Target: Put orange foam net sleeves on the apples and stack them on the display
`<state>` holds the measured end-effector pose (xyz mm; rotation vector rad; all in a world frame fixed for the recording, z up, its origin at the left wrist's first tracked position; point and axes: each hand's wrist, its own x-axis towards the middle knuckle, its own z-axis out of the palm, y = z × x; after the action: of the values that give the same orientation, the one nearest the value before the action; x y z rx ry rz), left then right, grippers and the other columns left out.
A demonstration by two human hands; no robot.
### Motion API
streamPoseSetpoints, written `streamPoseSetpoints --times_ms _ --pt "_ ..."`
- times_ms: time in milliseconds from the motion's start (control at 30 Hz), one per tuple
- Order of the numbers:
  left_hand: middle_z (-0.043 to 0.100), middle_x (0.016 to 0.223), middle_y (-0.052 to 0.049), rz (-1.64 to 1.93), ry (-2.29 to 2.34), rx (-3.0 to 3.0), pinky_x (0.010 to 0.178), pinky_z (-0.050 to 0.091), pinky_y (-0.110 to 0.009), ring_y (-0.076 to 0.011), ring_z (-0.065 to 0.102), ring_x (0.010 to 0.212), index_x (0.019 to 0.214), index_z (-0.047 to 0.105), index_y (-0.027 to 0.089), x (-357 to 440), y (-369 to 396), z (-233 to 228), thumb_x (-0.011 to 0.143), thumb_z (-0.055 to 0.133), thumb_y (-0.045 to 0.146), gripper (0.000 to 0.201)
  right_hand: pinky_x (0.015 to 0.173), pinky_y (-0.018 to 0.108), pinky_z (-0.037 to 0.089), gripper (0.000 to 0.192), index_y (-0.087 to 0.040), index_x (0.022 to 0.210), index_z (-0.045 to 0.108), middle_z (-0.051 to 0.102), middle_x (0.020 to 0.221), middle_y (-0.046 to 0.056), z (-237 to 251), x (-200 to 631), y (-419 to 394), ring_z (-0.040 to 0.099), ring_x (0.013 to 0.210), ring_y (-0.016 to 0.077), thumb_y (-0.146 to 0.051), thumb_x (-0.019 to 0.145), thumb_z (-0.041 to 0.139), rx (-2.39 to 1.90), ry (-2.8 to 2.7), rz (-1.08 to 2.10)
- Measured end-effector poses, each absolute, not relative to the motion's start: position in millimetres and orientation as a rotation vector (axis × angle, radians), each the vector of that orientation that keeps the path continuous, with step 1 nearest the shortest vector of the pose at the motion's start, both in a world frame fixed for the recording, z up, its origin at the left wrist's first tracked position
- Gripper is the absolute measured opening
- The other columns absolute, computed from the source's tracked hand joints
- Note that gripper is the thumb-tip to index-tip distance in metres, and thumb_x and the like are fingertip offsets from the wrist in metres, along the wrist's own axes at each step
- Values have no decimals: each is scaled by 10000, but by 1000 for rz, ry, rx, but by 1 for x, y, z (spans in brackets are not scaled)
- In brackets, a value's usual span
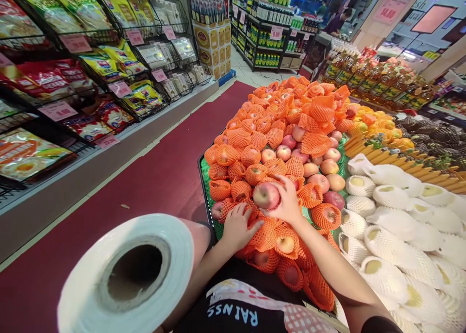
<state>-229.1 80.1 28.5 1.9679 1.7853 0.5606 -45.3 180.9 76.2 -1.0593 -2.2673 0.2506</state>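
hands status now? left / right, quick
Left hand: open, palm down on the orange foam nets, gripping nothing.
Right hand: fingers curled on a bare apple sitting on the pile.

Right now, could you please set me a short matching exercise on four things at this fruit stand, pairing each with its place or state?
Things:
1. bare apple
2. left hand
3. roll of plastic bags
4. white-netted fruit

Places or states:
A. flat on the orange foam nets
B. near the camera, lower left
C. held by the right hand
D. piled right of the apples

Pairs: 1-C, 2-A, 3-B, 4-D
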Motion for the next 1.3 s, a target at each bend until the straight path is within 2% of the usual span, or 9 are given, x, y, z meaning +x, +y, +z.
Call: streamPoseSetpoints --times_ms 167,333,533,667,733,833,933,1067,1300 --pt "569 1456 -172 774 1703 1811 1219 278 -610 -377 409 1454 1277 649 171 -221 81 27 963 526 560 515 1145 612 390 729 -253 1232 545 450 1383 144 113 -33 172 477 1326 382 -380 591 868 -1069 -2041 367" --pt "393 1601 -175 1198 1197 1477 1243 273 -537 -338 353 1500 1557 294 199 -220 78 46 875 655 576 859 1128 654 384 859 -261 1302 525 465 1397 156 121 -32 157 465 1328 412 -431 552 907 -896 -2372 509" --pt "551 1436 -146 1335 1186 995 1207 335 -499 -333 502 1384 1354 481 201 -211 72 37 760 772 528 738 1167 578 378 929 -225 1434 488 455 1496 174 122 -32 193 426 1412 372 -626 673 837 -698 -2620 802" --pt "591 1393 -145 1370 1234 945 1162 402 -480 -332 562 1321 1348 477 201 -220 63 29 760 710 615 756 1201 582 294 619 -231 1304 635 482 1477 163 124 -8 274 425 1408 347 -651 850 667 -1180 -2220 425" --pt "579 1412 -153 1368 1232 983 1160 413 -480 -337 553 1333 1373 457 201 -226 58 30 764 678 659 793 1208 606 237 466 -228 1199 713 433 1536 165 119 3 311 295 1488 372 -577 902 629 -1495 -2116 317" --pt "539 1453 -172 1378 1191 1032 1159 424 -491 -357 529 1360 1413 425 191 -231 55 37 744 664 724 888 1168 697 209 462 -239 1222 717 383 1597 170 109 9 348 188 1524 431 -547 884 648 -1817 -2005 367" --pt "526 1465 -189 1364 1110 1080 1132 454 -503 -378 538 1347 1447 412 182 -232 53 47 698 657 805 1004 1107 749 252 489 -171 1165 727 491 1504 229 105 10 363 318 1450 469 -552 878 621 -1894 -1891 344" --pt "502 1484 -210 1324 1044 1155 1156 420 -540 -406 507 1372 1456 446 175 -231 51 50 612 699 855 1113 1115 610 362 458 -97 1131 708 644 1319 239 119 20 354 526 1294 382 -465 917 537 -1826 -1756 211" --pt "553 1414 -206 1192 963 1158 1158 407 -567 -413 548 1318 1404 486 183 -221 49 49 402 885 770 1228 837 412 561 246 -169 902 719 743 931 98 154 38 247 686 879 256 -405 841 683 -1388 -1597 129"
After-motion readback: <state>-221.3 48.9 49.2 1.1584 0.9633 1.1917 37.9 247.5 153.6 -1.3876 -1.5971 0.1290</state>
